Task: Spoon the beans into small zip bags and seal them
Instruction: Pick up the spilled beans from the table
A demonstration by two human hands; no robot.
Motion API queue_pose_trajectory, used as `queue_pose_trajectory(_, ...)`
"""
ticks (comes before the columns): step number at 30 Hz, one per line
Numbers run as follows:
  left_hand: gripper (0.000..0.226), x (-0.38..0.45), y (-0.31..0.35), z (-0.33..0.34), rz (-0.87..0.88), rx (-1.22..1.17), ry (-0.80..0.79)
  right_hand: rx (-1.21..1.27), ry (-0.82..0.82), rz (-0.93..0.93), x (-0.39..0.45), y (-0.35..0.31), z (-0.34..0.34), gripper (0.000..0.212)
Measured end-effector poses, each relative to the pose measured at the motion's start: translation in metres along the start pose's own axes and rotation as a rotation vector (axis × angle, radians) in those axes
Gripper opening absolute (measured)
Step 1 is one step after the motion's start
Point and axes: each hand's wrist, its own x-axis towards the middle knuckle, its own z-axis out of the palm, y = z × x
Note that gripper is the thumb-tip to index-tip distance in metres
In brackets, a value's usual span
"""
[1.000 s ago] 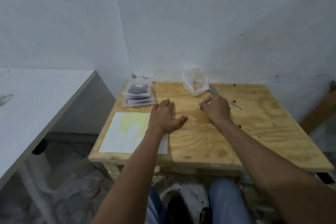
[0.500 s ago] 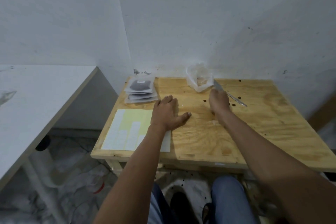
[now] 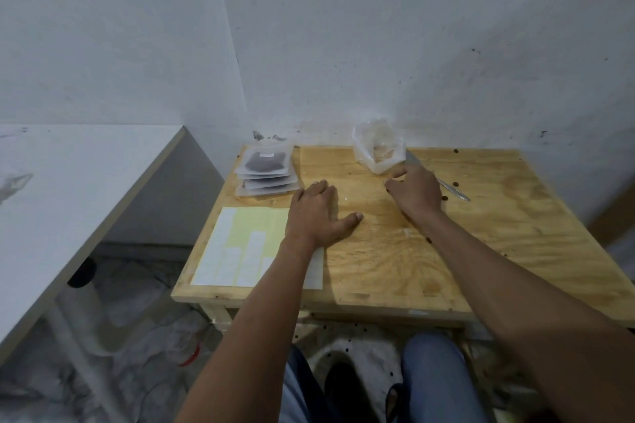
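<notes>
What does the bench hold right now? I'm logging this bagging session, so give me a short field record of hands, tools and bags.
left hand: flat, palm down on the wooden table, holding nothing
right hand: fingers curled near loose beans; whether it pinches one is unclear
spoon: lying on the table behind the right hand, unheld
open clear bag: at the table's back edge by the wall
filled bags: stacked at the back left corner
label sheet: front left, partly under the left forearm
</notes>
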Motion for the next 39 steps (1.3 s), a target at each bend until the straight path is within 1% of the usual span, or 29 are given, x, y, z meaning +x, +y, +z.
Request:
queue_pose_trajectory(1,0.094,0.0,0.0,0.0,0.0,0.0,0.0,-0.078,-0.018,-0.006,0.001,0.001,0.003,0.02)
queue_pose_trajectory(2,0.093,0.0,0.0,0.0,0.0,-0.001,0.001,-0.14,-0.046,-0.012,0.001,0.001,0.004,0.028)
queue_pose_trajectory(3,0.092,0.0,0.0,0.0,0.001,-0.003,0.004,-0.178,-0.05,-0.023,0.001,0.001,0.006,0.028)
queue_pose_trajectory(5,0.09,0.0,0.001,0.0,0.002,-0.006,0.008,-0.218,-0.031,-0.053,0.001,0.0,0.007,0.019)
queue_pose_trajectory(7,0.093,0.001,0.001,-0.001,0.002,-0.004,0.005,-0.249,-0.027,-0.08,0.0,-0.001,0.009,0.015)
queue_pose_trajectory(11,0.1,0.0,0.0,-0.001,0.002,-0.001,-0.007,-0.338,-0.043,-0.12,-0.001,-0.002,0.01,0.022)
queue_pose_trajectory(14,0.099,0.0,0.0,-0.001,0.008,0.002,0.004,-0.382,-0.028,-0.106,0.0,0.0,0.008,0.029)
queue_pose_trajectory(19,0.097,0.001,-0.001,0.001,0.008,0.005,0.005,-0.472,-0.058,-0.131,-0.002,-0.001,0.01,0.033)
queue_pose_trajectory(21,0.096,0.0,-0.001,0.0,0.012,0.005,0.015,-0.455,-0.061,-0.124,-0.002,-0.003,0.007,0.032)
queue_pose_trajectory(22,0.095,0.0,-0.001,0.0,0.016,0.011,0.02,-0.367,-0.06,-0.09,-0.002,-0.006,0.004,0.031)
queue_pose_trajectory(23,0.093,0.0,0.0,0.0,0.018,0.018,0.023,-0.191,-0.075,-0.024,0.0,-0.008,0.0,0.031)
queue_pose_trajectory(24,0.092,0.001,0.0,0.0,0.019,0.021,0.022,0.059,-0.095,0.066,0.003,-0.011,-0.004,0.033)
queue_pose_trajectory(26,0.091,0.002,-0.001,0.001,0.017,0.021,0.018,0.684,-0.123,0.346,0.011,-0.015,-0.013,0.031)
queue_pose_trajectory(27,0.091,0.002,-0.002,0.002,0.015,0.019,0.016,0.949,-0.138,0.474,0.013,-0.016,-0.019,0.03)
queue_pose_trajectory(28,0.092,0.002,-0.002,0.002,0.016,0.017,0.015,1.144,-0.159,0.559,0.015,-0.017,-0.025,0.029)
queue_pose_trajectory(30,0.096,0.001,-0.002,0.001,0.02,0.014,0.011,1.351,-0.191,0.611,0.019,-0.015,-0.036,0.026)
queue_pose_trajectory(32,0.098,0.001,-0.002,0.0,0.018,0.004,0.011,1.416,-0.201,0.597,0.024,-0.009,-0.042,0.024)
queue_pose_trajectory(34,0.097,0.001,-0.002,0.001,0.017,0.004,0.012,1.333,-0.183,0.593,0.024,-0.003,-0.045,0.021)
queue_pose_trajectory(35,0.097,0.001,-0.002,0.001,0.017,0.008,0.01,1.211,-0.157,0.588,0.023,0.0,-0.046,0.017)
queue_pose_trajectory(37,0.098,0.0,-0.002,0.002,0.017,0.006,0.006,0.811,-0.069,0.522,0.019,0.005,-0.046,0.011)
queue_pose_trajectory(39,0.098,0.0,-0.002,0.001,0.016,0.001,0.009,0.407,0.021,0.337,0.012,0.012,-0.042,0.022)
